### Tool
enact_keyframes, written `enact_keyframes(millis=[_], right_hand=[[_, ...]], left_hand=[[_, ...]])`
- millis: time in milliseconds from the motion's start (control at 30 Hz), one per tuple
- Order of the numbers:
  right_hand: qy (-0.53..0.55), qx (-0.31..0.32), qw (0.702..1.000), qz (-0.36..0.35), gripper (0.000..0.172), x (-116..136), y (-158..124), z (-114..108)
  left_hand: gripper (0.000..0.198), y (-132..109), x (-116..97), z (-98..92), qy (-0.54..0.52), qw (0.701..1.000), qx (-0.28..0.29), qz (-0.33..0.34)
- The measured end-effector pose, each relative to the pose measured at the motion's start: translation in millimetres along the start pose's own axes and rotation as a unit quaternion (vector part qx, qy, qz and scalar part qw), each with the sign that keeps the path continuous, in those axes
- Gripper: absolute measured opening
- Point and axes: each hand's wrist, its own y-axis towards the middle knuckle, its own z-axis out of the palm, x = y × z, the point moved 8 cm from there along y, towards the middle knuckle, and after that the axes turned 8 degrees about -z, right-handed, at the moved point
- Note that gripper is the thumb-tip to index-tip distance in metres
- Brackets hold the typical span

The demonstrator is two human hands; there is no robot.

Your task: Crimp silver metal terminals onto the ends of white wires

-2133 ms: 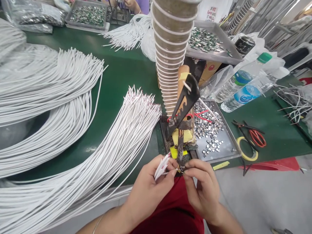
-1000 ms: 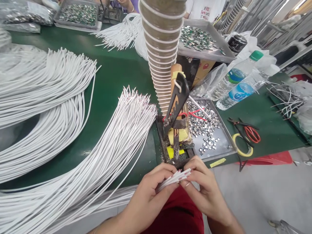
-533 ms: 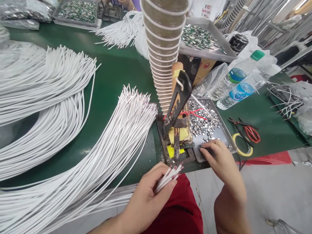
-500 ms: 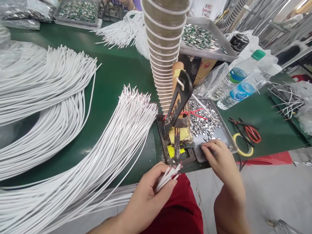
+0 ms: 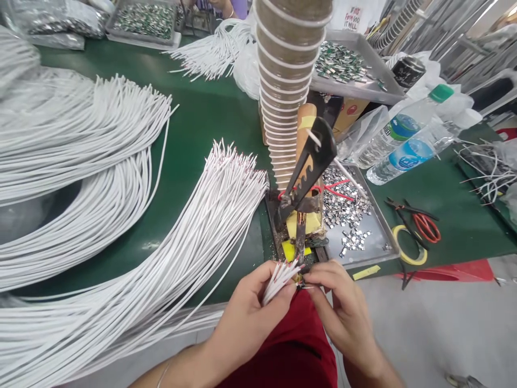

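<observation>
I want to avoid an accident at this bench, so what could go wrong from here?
Burn: the left hand and right hand are close to the lower end of the soldering iron; if it is hot, a slip could burn skin.
Scorching: the white wires fanned out in the left hand sit near that end and might brush it.
Knock: the blue-labelled plastic bottle stands near the tray of small metal parts; toppling could scatter them.

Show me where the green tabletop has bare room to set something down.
Bare: between the upper-left white cables and ribbed duct; between the pliers and wire scraps. Crowded: around the soldering iron, hemmed by the nearer cable bundle, parts tray, left hand and right hand.
</observation>
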Motion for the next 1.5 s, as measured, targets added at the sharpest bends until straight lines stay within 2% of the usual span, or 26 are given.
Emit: enact_keyframes(millis=[233,533,867,1100,1200,1400,1500], right_hand=[[-0.052,-0.033,0.998,-0.018,0.032,4,-3,-4],[-0.113,-0.068,0.989,-0.061,0.031,9,-8,0],[-0.125,-0.077,0.986,-0.079,0.032,13,-4,1],[-0.137,-0.077,0.983,-0.094,0.035,18,-3,6],[-0.113,-0.067,0.989,-0.076,0.034,14,-3,7],[-0.071,-0.060,0.995,-0.042,0.021,9,-6,-4],[-0.062,-0.037,0.997,-0.024,0.023,9,-4,-4]], left_hand=[[0.011,-2,-1,-2.9,0.006,1.000,-0.012,0.006],[0.014,4,-9,-8.4,-0.023,0.999,-0.035,0.008],[0.013,4,-13,-11.3,-0.045,0.998,-0.045,0.027],[0.013,0,-12,-8.5,-0.014,0.998,-0.056,0.021],[0.013,0,-10,-7.1,-0.008,0.998,-0.055,0.017],[0.013,-1,1,-2.3,0.008,1.000,-0.028,0.005],[0.013,-4,5,3.1,0.042,0.999,-0.007,0.008]])
